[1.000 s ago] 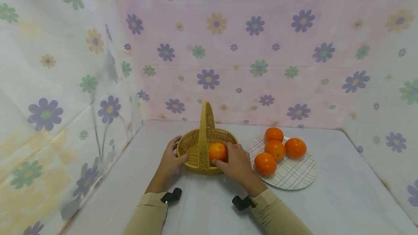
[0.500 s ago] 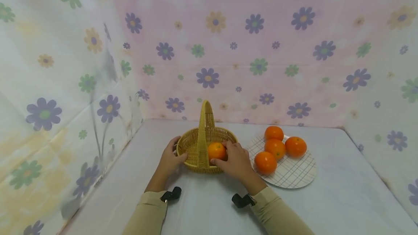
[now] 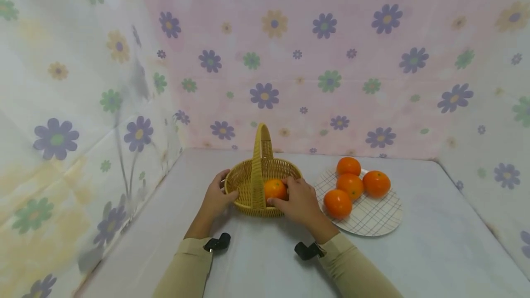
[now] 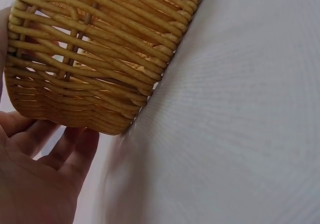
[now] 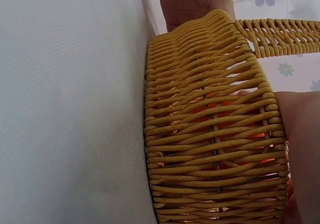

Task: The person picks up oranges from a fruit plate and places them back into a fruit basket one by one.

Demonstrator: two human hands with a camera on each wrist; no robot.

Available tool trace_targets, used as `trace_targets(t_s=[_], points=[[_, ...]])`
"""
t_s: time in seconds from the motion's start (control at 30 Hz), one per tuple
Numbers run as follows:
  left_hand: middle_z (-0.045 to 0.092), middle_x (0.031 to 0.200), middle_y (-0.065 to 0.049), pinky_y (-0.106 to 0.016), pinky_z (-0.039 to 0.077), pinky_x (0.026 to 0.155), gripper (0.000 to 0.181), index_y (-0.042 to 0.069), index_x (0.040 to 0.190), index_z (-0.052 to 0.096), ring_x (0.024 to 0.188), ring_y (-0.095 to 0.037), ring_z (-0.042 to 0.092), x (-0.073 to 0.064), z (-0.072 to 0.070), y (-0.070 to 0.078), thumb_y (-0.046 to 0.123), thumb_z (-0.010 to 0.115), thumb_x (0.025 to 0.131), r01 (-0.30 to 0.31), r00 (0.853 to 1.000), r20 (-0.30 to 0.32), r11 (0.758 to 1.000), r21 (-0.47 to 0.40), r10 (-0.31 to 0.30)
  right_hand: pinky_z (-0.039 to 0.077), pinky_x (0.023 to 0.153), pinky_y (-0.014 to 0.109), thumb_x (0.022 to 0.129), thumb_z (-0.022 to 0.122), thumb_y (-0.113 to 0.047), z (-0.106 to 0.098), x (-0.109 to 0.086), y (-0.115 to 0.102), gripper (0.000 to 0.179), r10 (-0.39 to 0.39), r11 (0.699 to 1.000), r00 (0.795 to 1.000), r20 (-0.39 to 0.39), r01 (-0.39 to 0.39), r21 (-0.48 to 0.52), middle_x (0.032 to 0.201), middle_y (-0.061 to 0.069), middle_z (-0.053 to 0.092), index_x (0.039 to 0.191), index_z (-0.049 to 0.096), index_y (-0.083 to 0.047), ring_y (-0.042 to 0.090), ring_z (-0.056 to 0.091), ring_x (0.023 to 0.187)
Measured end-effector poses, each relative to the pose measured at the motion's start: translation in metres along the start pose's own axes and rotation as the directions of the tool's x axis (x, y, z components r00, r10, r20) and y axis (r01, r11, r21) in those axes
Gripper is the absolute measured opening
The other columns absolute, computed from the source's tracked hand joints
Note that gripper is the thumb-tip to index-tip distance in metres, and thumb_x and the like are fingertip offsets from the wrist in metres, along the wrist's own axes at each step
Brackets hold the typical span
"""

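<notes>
A yellow woven basket (image 3: 243, 183) with a tall arched handle (image 3: 257, 169) stands on the table. My left hand (image 3: 216, 199) grips its left end, thumb over the rim and fingers along the outside wall. In the left wrist view those fingertips (image 4: 82, 144) touch the lower weave. Inside the basket's right half, my right hand (image 3: 301, 201) holds an orange (image 3: 275, 189) between thumb and fingers. Part of that orange lies hidden behind the handle and hand; the right wrist view shows only bits of orange colour through the weave.
To the right of the basket lies a round white plate (image 3: 374, 220) with a grid pattern. Several more oranges (image 3: 337, 204) rest on it, grouped at its back and left. A flowered cloth (image 3: 298, 68) walls in the table's back and sides.
The head view has tilted slightly, so everything sits a little higher or lower in frame. The orange in the right hand sits slightly lower in the basket; both hands keep their places.
</notes>
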State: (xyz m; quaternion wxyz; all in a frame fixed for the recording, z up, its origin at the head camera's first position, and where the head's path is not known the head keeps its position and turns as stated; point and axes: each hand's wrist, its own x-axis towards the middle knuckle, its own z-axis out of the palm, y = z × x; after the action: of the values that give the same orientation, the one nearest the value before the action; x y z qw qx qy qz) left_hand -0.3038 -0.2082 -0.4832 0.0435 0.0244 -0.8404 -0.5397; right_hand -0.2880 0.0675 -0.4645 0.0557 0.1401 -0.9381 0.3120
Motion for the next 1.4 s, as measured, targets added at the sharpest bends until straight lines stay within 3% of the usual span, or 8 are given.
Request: trace_targets(t_s=[0.67,0.9,1.4], points=[[0.043,0.159,-0.011,-0.052,0.046,0.114,0.087,0.016,0.162,0.031,0.144,-0.036,0.047,0.0018,0.0008,-0.0006,0.018,0.072,0.085,0.001,1.0,0.016,1.0,-0.007,-0.001,0.037,0.113,0.055,0.087,0.072,-0.063,-0.0012,0.0,-0.003,0.077,0.012,0.999,1.0,0.019,-0.011,-0.032,0.125,0.007,0.065,0.14,0.051,-0.012,0.027,0.054,0.124],[0.045,0.157,-0.012,-0.051,0.048,0.112,0.086,0.015,0.162,0.032,0.142,-0.037,0.049,0.0,0.0007,-0.0039,0.014,0.071,0.085,-0.015,1.0,0.001,1.0,-0.022,0.015,0.038,0.111,0.055,0.087,0.072,-0.064,0.001,-0.0011,-0.0039,0.069,-0.004,0.999,1.0,-0.002,0.004,-0.042,0.114,0.004,0.065,0.13,0.053,-0.013,0.024,0.056,0.115],[0.045,0.157,-0.012,-0.051,0.049,0.112,0.084,0.016,0.162,0.031,0.141,-0.035,0.051,-0.002,0.0019,-0.002,0.014,0.07,0.087,-0.018,1.0,0.007,0.999,-0.041,0.019,0.035,0.114,0.052,0.087,0.072,-0.064,0.0047,-0.0025,-0.0023,0.065,-0.004,0.999,0.999,-0.039,0.003,-0.038,0.11,0.0,0.064,0.126,0.054,-0.015,0.02,0.053,0.109]])
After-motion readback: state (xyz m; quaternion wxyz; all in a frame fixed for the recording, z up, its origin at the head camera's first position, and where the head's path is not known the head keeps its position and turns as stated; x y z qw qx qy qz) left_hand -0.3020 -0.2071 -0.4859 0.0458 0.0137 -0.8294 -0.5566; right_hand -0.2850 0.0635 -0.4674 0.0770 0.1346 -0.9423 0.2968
